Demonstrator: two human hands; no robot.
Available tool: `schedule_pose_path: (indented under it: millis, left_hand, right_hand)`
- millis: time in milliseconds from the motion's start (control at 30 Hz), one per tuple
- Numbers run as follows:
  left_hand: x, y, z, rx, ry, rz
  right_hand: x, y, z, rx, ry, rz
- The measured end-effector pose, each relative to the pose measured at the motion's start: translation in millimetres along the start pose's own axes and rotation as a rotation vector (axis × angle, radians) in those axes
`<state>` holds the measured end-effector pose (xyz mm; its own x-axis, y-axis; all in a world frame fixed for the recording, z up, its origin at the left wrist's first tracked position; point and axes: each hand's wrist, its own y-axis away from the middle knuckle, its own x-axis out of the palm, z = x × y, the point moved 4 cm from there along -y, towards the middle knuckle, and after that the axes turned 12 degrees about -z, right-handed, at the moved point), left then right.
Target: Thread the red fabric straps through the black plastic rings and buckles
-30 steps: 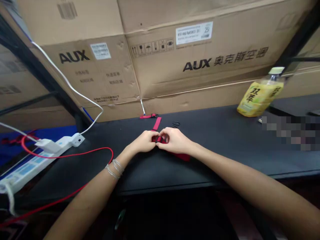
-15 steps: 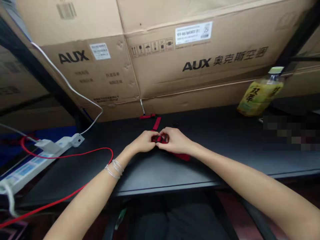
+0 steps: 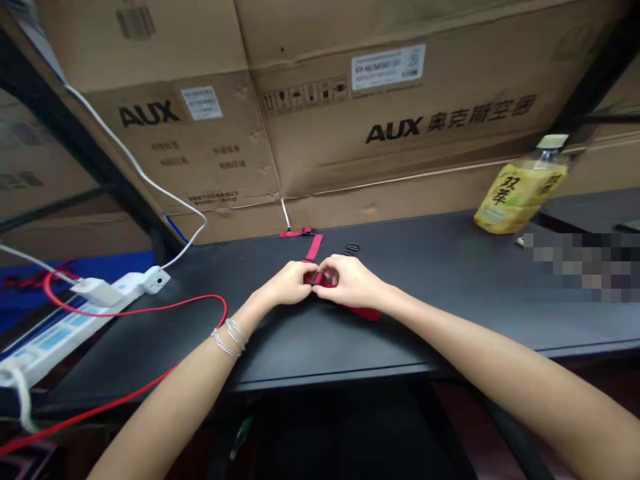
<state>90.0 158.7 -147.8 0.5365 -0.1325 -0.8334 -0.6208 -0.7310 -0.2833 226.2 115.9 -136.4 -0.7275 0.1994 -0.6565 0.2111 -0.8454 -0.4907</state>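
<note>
My left hand (image 3: 287, 283) and my right hand (image 3: 350, 280) meet at the middle of the black table (image 3: 450, 280), fingers pinched together on a red strap (image 3: 314, 248). The strap runs from between my fingertips toward the cardboard boxes, and another part of it shows under my right wrist. A small dark piece sits between my fingertips; I cannot make out what it is. Small black rings (image 3: 351, 249) lie on the table just beyond my right hand. Thin bracelets circle my left wrist.
Large cardboard boxes (image 3: 400, 120) marked AUX stand along the table's back. A yellow-labelled bottle (image 3: 520, 190) leans at the right. At the left lie a white power strip (image 3: 65, 320), a white cable (image 3: 150, 180) and a red cable (image 3: 150, 310).
</note>
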Motion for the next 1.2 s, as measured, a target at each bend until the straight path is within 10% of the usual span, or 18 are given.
schedule_pose_path:
  millis: [700,900,1200]
  left_hand:
    - [-2.5,3,-5,0.009,0.02,-0.073]
    - [-9.5,11,-52,0.112,-0.126,-0.301]
    - [42.2,36,-143,0.128,-0.206,-0.517]
  right_hand:
    - [1,-4,-3,-0.025,-0.011,0.075]
    - [3,-7,-15,0.009,0.032,0.096]
    - [7,-10,-25,0.129,0.122,0.191]
